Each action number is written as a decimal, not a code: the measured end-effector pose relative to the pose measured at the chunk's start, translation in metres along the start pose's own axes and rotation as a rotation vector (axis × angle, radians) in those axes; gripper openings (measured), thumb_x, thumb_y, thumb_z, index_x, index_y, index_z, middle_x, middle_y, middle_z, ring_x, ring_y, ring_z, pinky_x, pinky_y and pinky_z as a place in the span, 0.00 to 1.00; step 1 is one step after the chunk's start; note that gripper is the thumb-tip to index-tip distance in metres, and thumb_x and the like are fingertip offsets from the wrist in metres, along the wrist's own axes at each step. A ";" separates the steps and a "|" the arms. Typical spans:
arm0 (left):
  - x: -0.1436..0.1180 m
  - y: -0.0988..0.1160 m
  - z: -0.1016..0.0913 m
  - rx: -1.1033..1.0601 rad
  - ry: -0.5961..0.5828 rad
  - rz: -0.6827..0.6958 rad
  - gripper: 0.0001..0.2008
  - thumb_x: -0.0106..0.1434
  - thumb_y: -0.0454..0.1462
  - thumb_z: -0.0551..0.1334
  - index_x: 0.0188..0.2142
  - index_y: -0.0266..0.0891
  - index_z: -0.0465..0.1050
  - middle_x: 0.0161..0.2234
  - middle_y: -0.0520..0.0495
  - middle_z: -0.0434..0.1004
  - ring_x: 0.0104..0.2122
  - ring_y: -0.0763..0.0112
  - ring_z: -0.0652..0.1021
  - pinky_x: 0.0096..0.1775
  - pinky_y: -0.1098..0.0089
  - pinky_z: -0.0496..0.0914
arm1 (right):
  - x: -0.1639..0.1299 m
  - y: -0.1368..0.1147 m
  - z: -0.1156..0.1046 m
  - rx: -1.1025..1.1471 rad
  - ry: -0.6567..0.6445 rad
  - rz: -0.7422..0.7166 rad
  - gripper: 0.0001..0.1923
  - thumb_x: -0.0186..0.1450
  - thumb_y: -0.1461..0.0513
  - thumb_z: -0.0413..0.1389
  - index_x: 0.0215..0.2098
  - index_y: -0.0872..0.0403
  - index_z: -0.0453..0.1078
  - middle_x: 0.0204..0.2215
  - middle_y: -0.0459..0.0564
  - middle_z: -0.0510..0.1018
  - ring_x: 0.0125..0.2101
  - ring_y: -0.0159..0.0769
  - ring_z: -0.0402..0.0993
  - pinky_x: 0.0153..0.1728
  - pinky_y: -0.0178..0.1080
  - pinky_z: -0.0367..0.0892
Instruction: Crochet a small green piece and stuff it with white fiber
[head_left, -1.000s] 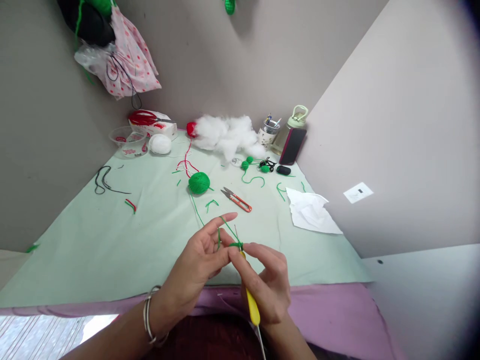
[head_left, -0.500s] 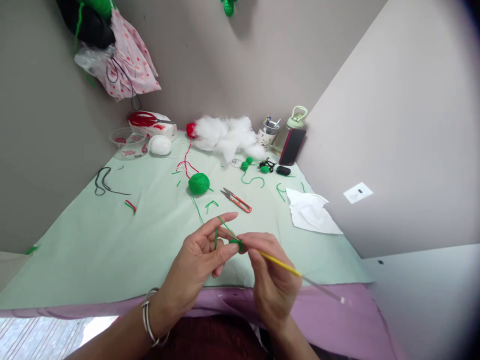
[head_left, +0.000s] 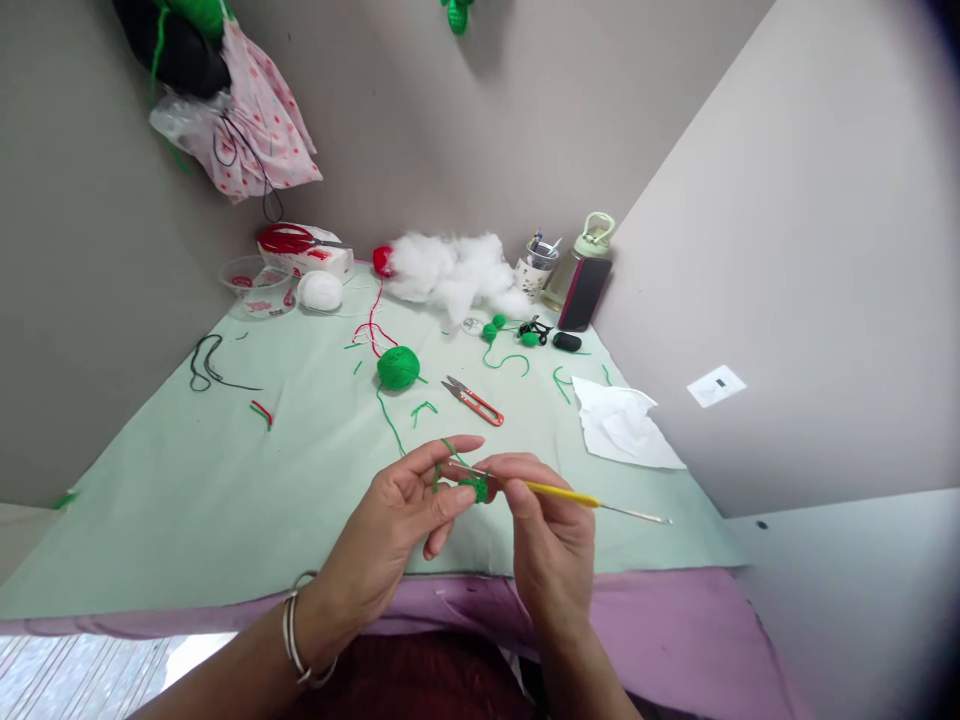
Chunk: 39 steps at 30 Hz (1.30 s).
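Observation:
My left hand (head_left: 405,510) pinches a small green crochet piece (head_left: 478,488) between thumb and fingers. Green yarn runs over its raised index finger and down to the green yarn ball (head_left: 398,368) on the table. In my right hand (head_left: 551,530) is a crochet hook with a yellow grip (head_left: 562,494), held like a pencil. The hook's metal tip lies close to the yarn, just above the crochet piece. Orange thread snips (head_left: 474,401) lie beyond my hands.
White stuffing (head_left: 454,270) is heaped at the back beside a red yarn ball (head_left: 382,261). A bottle (head_left: 574,265) and a phone (head_left: 586,294) stand at the back right. Crumpled white paper (head_left: 622,425) lies on the right. Red scissors (head_left: 289,238) rest on a box at the left.
The hook has swung nearer to level, and its tip has come out to the left over the crochet piece. The yarn from the ball hangs looser and more curved.

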<state>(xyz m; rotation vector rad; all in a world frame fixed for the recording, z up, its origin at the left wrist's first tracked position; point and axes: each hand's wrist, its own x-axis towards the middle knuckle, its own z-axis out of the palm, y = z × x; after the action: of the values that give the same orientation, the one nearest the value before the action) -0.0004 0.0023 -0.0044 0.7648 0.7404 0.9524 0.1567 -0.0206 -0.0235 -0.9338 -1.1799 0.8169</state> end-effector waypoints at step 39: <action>-0.001 0.000 0.007 -0.032 0.049 -0.018 0.27 0.59 0.40 0.78 0.58 0.41 0.80 0.29 0.57 0.71 0.19 0.85 0.62 0.22 0.76 0.54 | -0.007 -0.001 0.003 -0.508 -0.003 -0.490 0.18 0.72 0.71 0.58 0.53 0.46 0.81 0.42 0.53 0.84 0.40 0.39 0.82 0.37 0.42 0.79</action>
<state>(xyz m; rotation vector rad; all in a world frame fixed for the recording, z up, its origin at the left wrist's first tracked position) 0.0055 0.0000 -0.0008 0.7077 0.7718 0.9679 0.1522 -0.0271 -0.0249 -0.9842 -1.5729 0.1208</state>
